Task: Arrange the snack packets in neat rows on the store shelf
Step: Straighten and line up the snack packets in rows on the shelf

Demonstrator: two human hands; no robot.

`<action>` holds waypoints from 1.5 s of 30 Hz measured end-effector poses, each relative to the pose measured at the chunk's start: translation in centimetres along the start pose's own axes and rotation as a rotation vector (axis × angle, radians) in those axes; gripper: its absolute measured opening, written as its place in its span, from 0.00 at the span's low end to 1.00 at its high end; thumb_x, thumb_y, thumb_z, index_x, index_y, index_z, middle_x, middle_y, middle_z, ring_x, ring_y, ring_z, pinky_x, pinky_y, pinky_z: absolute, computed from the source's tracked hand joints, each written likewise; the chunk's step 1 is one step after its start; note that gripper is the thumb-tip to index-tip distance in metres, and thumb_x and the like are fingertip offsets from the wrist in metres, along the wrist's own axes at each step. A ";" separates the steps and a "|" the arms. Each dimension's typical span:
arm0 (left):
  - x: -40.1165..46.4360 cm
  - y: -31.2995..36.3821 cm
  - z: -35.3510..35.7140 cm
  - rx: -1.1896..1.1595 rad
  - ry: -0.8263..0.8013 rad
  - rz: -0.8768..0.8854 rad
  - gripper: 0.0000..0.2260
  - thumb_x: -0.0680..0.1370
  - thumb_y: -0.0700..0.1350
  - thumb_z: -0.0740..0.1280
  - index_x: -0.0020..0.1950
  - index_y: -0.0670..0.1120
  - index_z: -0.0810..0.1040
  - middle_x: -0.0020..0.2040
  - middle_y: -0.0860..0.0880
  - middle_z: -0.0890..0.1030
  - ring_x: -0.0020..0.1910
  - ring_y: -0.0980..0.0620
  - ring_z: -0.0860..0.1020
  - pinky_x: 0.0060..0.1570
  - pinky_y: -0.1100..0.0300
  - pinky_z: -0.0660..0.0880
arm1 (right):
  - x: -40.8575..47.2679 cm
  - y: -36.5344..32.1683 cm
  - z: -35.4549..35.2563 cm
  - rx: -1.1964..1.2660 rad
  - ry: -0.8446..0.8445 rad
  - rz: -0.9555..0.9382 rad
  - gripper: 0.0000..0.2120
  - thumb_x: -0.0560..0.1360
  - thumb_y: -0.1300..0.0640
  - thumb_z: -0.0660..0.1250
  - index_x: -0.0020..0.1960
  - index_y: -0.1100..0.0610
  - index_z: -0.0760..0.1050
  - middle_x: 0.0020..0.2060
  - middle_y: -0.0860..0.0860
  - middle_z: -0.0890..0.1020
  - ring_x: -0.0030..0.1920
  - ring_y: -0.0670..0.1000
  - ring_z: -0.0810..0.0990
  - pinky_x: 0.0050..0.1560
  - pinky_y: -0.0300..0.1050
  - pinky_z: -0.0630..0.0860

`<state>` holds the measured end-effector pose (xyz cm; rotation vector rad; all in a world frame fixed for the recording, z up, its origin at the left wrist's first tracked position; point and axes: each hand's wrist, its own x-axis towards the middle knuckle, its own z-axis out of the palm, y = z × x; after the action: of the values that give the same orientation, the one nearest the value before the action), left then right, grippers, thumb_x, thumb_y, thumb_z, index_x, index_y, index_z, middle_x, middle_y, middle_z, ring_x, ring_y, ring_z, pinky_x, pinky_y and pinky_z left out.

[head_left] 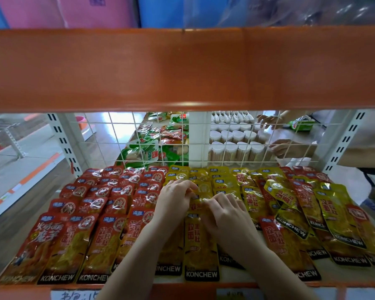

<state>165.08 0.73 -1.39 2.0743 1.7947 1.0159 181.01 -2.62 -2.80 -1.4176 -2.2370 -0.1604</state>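
On the orange-edged store shelf (pixel 204 285), both the left hand (pixel 175 197) and right hand (pixel 223 213) curl their fingers, pinching glossy yellow snack packets (pixel 200 241) beside overlapping red snack packets (pixel 100 204).

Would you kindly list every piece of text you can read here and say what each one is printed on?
"KONCHEW": black band at the bottom of the yellow snack packet in the middle front.
"KONCHEW": same band on the red snack packets at front left.
"KONCHEW": tilted yellow packets at right.
Chinese characters on the packet fronts: too blurred to read reliably.
Handwritten shelf-edge label: cut off, unreadable.
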 end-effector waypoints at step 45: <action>-0.2 5.2 3.4 0.314 -0.145 0.183 0.13 0.81 0.46 0.55 0.61 0.50 0.74 0.57 0.51 0.77 0.58 0.50 0.73 0.58 0.54 0.66 | -3.4 3.5 -3.1 0.186 -0.288 0.197 0.34 0.75 0.39 0.62 0.75 0.48 0.54 0.73 0.46 0.54 0.73 0.48 0.55 0.71 0.40 0.54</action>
<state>171.26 0.24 -0.97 2.4649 1.8128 0.6323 186.25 -4.92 -2.22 -1.6286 -2.2444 0.3292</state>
